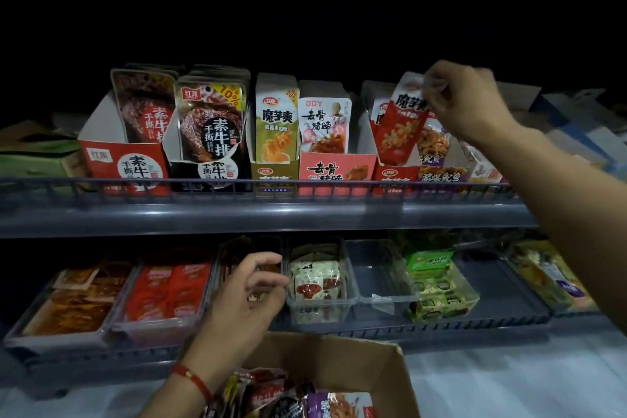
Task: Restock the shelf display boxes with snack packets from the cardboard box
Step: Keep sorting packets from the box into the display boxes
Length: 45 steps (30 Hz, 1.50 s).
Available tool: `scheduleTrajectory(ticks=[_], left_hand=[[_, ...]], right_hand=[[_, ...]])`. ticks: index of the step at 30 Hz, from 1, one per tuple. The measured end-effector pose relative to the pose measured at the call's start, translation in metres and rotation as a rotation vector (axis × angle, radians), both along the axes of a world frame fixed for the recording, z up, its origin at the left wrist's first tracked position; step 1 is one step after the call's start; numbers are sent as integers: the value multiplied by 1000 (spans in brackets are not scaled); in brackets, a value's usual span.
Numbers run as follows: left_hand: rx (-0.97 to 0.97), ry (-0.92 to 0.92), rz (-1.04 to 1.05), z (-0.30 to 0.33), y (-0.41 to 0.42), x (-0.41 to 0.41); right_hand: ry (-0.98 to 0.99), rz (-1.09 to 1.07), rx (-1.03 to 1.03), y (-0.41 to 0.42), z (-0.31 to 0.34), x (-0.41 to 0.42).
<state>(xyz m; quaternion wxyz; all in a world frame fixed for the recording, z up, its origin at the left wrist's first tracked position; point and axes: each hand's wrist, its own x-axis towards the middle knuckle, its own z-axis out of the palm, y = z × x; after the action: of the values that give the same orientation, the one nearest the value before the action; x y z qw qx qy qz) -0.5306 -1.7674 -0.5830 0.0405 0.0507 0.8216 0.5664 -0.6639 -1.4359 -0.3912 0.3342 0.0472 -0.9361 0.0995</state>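
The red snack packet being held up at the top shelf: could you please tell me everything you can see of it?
The red snack packet is a glossy pouch, red with a white upper part, large dark characters and a picture of orange strips. It is tilted, its top leaning right. The right hand pinches its clear top edge. Its lower end sits inside the red and white display box on the upper shelf, in front of a matching packet. It looks sealed and undamaged.

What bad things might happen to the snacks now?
The right hand pinches the red packet only by its top corner, so it might slip and fall. It hangs tilted above its red display box, so it might catch on the packets already there. The dim light could hide a wrong placement.
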Motion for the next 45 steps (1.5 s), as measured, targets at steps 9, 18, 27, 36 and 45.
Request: scheduleTrajectory(ticks=[9, 18, 27, 36, 45], left_hand=[[-24, -29, -32, -4, 0, 0], [-150, -75, -104, -4, -6, -6], [-903, -166, -515, -28, -16, 4], [-1070, -421, -792, -102, -17, 49], [-1048, -446, -713, -114, -28, 48]], right_hand=[[-139, -139, 152, -29, -24, -30], [40, -144, 186, -30, -40, -33], [60, 327, 214, -91, -81, 73], [-1220, 644, 730, -146, -306, 145], [-1233, 258, 802, -120, -431, 173]])
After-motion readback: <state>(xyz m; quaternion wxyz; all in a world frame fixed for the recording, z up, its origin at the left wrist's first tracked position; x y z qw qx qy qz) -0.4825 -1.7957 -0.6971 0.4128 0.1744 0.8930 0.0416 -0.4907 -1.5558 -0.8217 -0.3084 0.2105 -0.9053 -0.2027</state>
